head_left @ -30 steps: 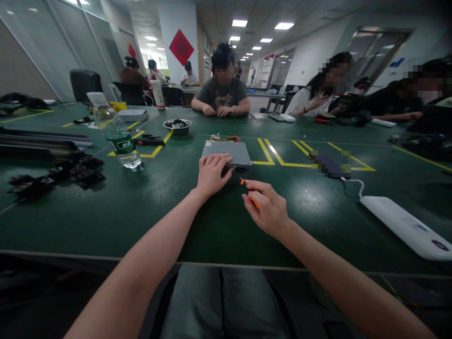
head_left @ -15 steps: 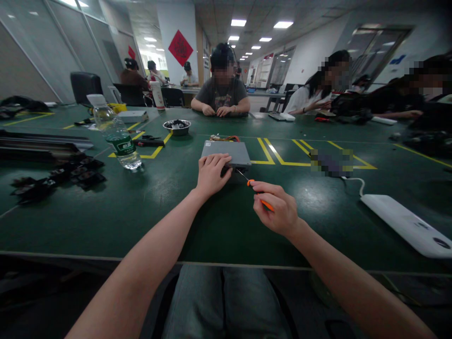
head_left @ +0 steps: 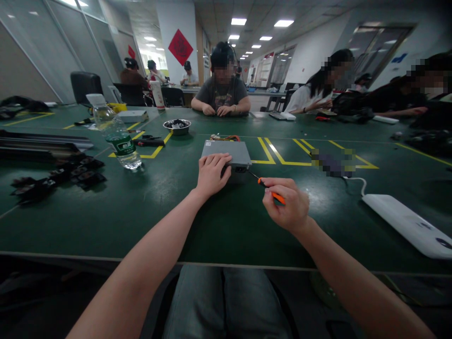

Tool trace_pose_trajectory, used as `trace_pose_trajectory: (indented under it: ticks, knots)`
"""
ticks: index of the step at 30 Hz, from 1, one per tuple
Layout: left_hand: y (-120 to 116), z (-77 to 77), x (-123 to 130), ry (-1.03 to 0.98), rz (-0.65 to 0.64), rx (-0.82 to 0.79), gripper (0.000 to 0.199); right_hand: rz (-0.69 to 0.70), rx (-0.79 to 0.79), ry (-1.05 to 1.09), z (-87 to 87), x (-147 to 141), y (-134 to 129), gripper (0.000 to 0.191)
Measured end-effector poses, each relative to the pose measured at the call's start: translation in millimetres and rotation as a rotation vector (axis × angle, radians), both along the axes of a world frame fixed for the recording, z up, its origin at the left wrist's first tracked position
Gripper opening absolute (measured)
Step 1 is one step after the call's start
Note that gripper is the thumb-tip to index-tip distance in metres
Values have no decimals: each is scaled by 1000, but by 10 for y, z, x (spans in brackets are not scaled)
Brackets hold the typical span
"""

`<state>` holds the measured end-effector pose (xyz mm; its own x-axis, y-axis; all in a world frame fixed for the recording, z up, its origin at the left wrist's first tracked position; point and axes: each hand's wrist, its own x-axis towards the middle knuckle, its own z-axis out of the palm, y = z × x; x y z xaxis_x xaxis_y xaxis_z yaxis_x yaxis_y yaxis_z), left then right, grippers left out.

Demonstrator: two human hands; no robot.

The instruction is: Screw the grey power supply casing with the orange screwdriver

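Observation:
A flat grey metal box (head_left: 233,151) with coloured wires (head_left: 226,138) at its far edge lies on the green table. My left hand (head_left: 213,175) rests on the box's near left corner, fingers over the top and thumb at the near side, gripping it. Between the fingers and thumb of my right hand (head_left: 287,202) is an orange and black screwdriver (head_left: 278,197). Its shaft points up and left, with the tip at the near right corner of the box; whether it touches is too small to tell.
Left of the box stand a water bottle (head_left: 122,141), a metal bowl (head_left: 177,126) and black parts (head_left: 84,172). To the right lie a blurred phone-like object (head_left: 330,162) and a cabled white device (head_left: 406,221). A person (head_left: 222,92) sits opposite; others sit at the right.
My right hand and the screwdriver have moved right, taking the tip from the middle of the box's near side to its right corner. My left hand has stayed on the box.

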<state>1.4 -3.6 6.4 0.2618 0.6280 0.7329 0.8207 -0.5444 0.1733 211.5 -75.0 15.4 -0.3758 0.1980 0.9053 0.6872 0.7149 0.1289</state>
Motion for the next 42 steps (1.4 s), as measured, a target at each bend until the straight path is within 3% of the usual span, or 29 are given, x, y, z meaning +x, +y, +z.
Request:
trace_pose_trajectory:
  ticks: [7,13,20,22,26,29,34,39,42]
  knots:
    - [4,-4,-3,8,-2,24,25,-22,20,-41,9,-34,-17,23]
    - [8,-6,1,7,7,17,25,-126,143,-110,50,-85,-82,18]
    - [24,-21,-2,4,1,30,25,102,-25,-5,-27,-102,-31,36]
    - [24,-22,-2,3,0,32,24,55,-78,5,-11,-119,-32,32]
    - [20,-19,-4,4,-2,36,24,-28,51,-80,11,-130,-48,27]
    - [17,-15,-5,7,-3,32,24,-12,73,-87,-23,-130,-50,29]
    - [16,-15,-4,7,3,21,25,-23,-21,-77,-44,-154,-55,24]
    - [26,-23,-4,2,-1,27,25,-64,75,-114,-21,-146,-57,25]
    - [29,-25,-4,-1,-5,32,25,-38,47,-86,-55,-132,-43,30]
